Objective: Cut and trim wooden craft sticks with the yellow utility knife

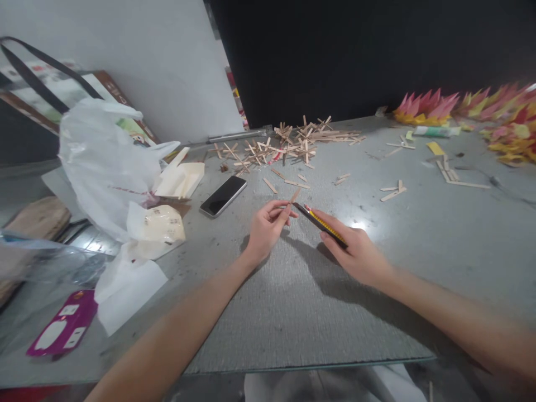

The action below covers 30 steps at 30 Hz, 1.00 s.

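My left hand (268,226) is closed in a pinch on a small wooden craft stick (295,195), whose end points up and away from me. From the right, my right hand (355,245) grips a black and yellow utility knife (321,221). The knife's tip lies close to the left fingertips and the stick; whether it touches the wood I cannot tell. Both hands are just above the grey tabletop (268,312). Beyond them lie several loose craft sticks (296,183) and a heap of sticks (288,146), many joined into crosses.
A phone (224,196) lies left of my hands. Farther left are a white plastic bag (109,162), papers (129,287) and a purple packet (65,324). At the right back stand pink and yellow paper petals (429,111) and a tube (436,132). The table's front edge (310,368) is near me.
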{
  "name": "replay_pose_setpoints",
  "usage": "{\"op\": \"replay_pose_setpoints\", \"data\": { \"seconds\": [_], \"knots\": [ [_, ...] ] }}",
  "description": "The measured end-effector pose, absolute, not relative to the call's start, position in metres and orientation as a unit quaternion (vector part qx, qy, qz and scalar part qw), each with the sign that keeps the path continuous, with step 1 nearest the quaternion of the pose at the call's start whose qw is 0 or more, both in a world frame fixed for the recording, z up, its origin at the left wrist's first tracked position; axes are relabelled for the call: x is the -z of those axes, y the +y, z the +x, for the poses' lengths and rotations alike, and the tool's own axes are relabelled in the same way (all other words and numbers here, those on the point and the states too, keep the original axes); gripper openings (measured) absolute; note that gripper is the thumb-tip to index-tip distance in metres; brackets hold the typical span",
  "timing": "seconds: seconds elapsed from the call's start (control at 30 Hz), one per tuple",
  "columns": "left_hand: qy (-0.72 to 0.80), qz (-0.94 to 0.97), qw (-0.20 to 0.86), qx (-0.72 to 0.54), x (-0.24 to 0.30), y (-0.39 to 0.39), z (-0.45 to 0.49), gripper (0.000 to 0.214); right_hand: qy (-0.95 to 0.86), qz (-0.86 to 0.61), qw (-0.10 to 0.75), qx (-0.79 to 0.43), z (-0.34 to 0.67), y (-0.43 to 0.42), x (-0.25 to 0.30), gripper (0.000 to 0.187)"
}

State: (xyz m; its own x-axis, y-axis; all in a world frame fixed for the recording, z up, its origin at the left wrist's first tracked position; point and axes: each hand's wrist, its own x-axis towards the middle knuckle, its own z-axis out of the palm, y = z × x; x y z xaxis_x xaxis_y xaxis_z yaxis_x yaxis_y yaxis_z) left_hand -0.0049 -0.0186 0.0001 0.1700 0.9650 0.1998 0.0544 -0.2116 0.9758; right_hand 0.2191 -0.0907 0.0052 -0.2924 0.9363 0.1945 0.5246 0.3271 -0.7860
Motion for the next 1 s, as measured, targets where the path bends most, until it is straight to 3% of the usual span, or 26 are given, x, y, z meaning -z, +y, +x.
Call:
{"op": "replay_pose_setpoints", "data": {
  "seconds": [0.3, 0.53, 0.8, 1.0],
  "knots": [
    [0.42, 0.628, 0.459, -0.467, 0.0032, -0.0198, -0.0057, 0.031, -0.746, -0.494, 0.331, -0.301, 0.2192, -0.0898, -0.0053, 0.057],
    [0.443, 0.664, 0.424, -0.427, 0.0037, -0.02, -0.0055, 0.047, -0.74, -0.49, 0.331, -0.32, 0.2193, -0.0911, -0.0094, 0.058],
    [0.452, 0.681, 0.389, -0.424, 0.0026, -0.0243, -0.002, 0.041, -0.724, -0.495, 0.327, -0.351, 0.2152, -0.0953, -0.0137, 0.061],
    [0.422, 0.675, 0.425, -0.431, -0.0006, -0.0267, -0.0011, 0.066, -0.656, -0.491, 0.35, -0.454, 0.2144, -0.0945, -0.015, 0.06]
  ]
}}
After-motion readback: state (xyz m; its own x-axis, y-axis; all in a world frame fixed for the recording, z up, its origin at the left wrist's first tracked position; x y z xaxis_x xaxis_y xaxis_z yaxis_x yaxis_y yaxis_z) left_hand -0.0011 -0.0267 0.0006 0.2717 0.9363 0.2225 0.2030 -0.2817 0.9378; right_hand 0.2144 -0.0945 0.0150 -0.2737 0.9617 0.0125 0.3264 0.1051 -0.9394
